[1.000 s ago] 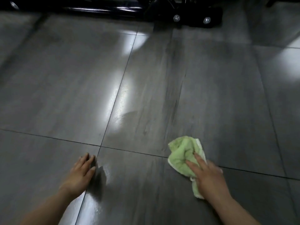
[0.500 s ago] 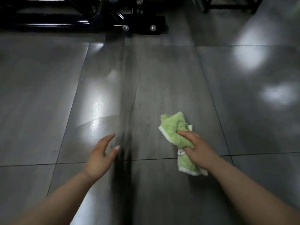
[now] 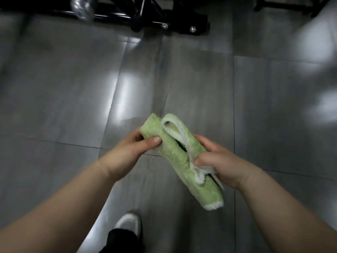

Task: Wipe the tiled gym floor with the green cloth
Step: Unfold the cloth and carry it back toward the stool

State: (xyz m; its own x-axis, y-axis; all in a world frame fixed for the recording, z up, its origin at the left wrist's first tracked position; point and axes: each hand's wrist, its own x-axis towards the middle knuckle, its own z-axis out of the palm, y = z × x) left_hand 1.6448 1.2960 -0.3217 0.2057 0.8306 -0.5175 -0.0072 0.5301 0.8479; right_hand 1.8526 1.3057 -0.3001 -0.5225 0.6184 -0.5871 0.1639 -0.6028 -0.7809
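While gripping the green cloth [image 3: 175,152] in left hand [image 3: 131,152] and right hand [image 3: 217,161] above the tiled floor [image 3: 63,97], seems mid-task: refolding, wiping not yet finished.

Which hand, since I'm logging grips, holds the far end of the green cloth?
The left hand: it pinches the green cloth at its far end. The right hand grips it further down, around the white-edged folds.
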